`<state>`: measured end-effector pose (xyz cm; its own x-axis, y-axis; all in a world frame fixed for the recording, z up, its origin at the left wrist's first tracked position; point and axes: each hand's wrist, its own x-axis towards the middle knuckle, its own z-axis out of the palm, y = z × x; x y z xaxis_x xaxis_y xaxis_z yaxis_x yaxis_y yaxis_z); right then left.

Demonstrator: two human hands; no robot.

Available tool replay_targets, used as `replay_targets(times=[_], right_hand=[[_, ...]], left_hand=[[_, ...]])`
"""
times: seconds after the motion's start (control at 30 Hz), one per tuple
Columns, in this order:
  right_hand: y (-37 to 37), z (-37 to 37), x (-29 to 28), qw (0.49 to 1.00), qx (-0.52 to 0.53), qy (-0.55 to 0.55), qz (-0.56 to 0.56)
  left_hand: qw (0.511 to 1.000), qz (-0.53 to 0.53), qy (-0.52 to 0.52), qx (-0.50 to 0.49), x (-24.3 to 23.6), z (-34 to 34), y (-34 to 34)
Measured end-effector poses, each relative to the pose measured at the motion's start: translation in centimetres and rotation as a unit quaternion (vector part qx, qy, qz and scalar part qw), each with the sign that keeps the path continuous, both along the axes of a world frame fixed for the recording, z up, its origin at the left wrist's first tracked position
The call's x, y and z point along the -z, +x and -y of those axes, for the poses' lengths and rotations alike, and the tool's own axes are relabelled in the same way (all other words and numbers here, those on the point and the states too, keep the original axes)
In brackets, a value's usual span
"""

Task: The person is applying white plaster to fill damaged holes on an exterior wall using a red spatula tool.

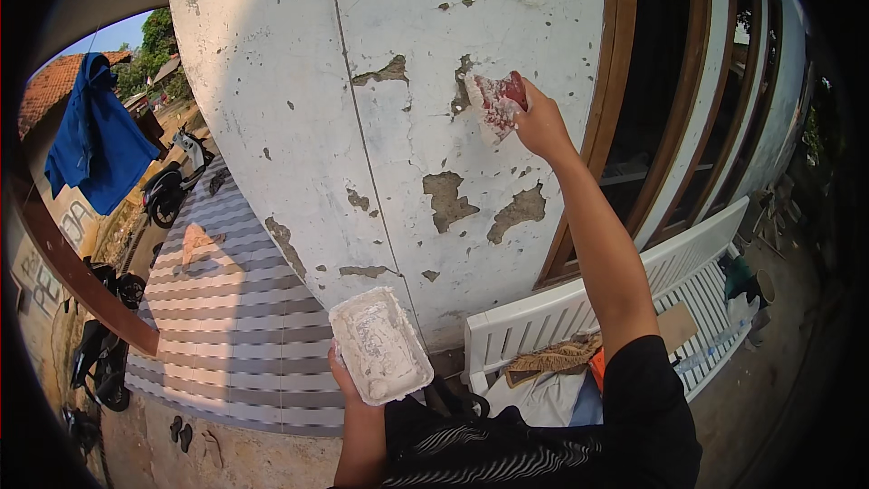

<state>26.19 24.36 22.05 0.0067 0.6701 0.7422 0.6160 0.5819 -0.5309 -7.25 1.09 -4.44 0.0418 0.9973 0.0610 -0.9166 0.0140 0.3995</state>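
Observation:
My right hand (541, 119) grips a red putty scraper (507, 100) smeared with white paste, held up against the white wall (380, 163) beside a narrow bare grey patch (460, 72). Several other patches where paint has flaked off mark the wall, including two larger ones (448, 201) below the scraper. My left hand (346, 371) holds a pale rectangular container (380, 344) coated inside with white paste, low down in front of the wall. Its fingers are partly hidden by the container.
A white slatted bench (493, 335) piled with cloths stands below the wood-framed windows (615, 109) at right. At left are a tiled porch floor (226, 317), a brown post (100, 303), a hanging blue garment (95, 136), parked motorbikes (167, 190) and some sandals (181, 435).

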Motion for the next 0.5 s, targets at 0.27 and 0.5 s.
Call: replay_targets(times=[0.27,0.5], right_hand=[[-0.6,0.4,-0.3,0.999,0.020,-0.042,0.014],[-1.0,0.7,0.2,0.998,0.026,-0.038,0.035]], left_hand=[[0.998,0.052,-0.026,-0.008,1.4,-0.1,-0.6],[0.999,0.028,-0.017,0.000,0.2,0.1,0.1]])
